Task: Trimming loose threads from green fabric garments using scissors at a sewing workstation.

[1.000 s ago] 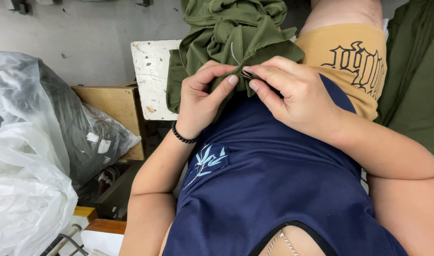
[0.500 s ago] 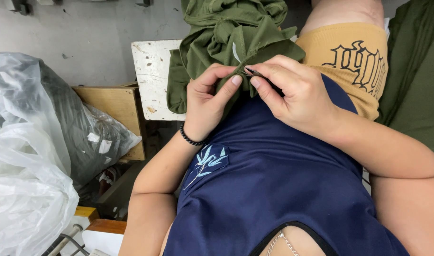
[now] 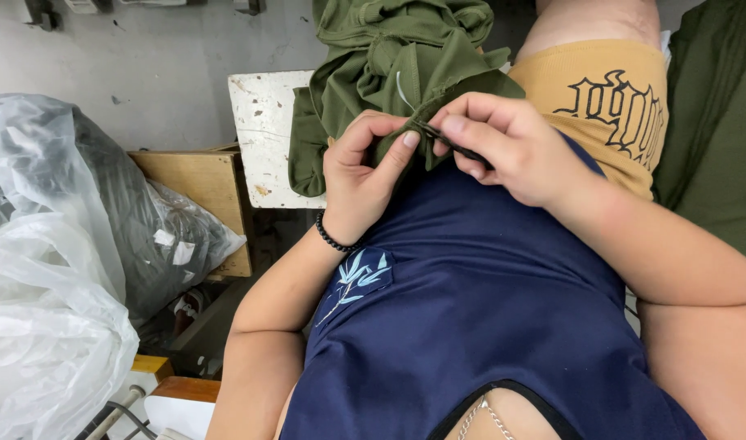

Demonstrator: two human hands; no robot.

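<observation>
Right now both the left hand (image 3: 360, 183) and right hand (image 3: 511, 151) pinch the green cloth (image 3: 389, 73) between them.

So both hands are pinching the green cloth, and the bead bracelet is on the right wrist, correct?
Not quite. The head view shows the black bead bracelet on the left wrist, not the right. The rest holds: the left hand and the right hand both pinch the green cloth, the right also holding a thin dark tool.

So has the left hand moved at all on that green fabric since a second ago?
No, barely. The left hand pinches the green fabric at about the same spot beside the white tabletop.
</observation>
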